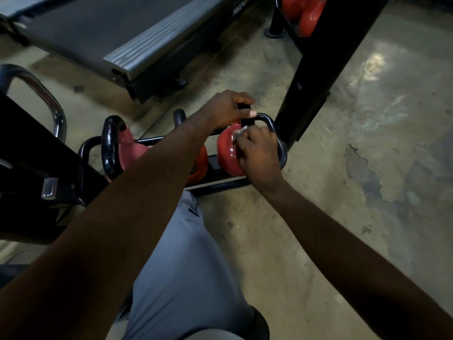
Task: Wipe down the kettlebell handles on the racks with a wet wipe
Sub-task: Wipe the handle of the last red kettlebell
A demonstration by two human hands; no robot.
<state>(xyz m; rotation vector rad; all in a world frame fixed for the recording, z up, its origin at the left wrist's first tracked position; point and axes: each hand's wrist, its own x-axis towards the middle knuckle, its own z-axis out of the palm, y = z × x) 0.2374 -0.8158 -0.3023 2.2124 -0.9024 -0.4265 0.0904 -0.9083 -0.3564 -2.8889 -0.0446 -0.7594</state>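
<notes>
A low black rack [220,186] holds red kettlebells with black handles. My left hand [224,107] grips the black handle of the rightmost red kettlebell [229,153]. My right hand [259,153] pinches a small white wet wipe [239,133] against that kettlebell, just below the handle. Another red kettlebell [201,165] sits mostly hidden behind my left forearm. A larger pinkish-red kettlebell [132,148] with a thick black handle [110,146] stands at the rack's left end.
A treadmill [117,35] lies on the floor at the upper left. A black upright post [316,69] rises right of the rack, with more red kettlebells [304,13] behind it. A chrome-framed bench [36,99] stands at left. My grey-trousered leg [186,266] is below.
</notes>
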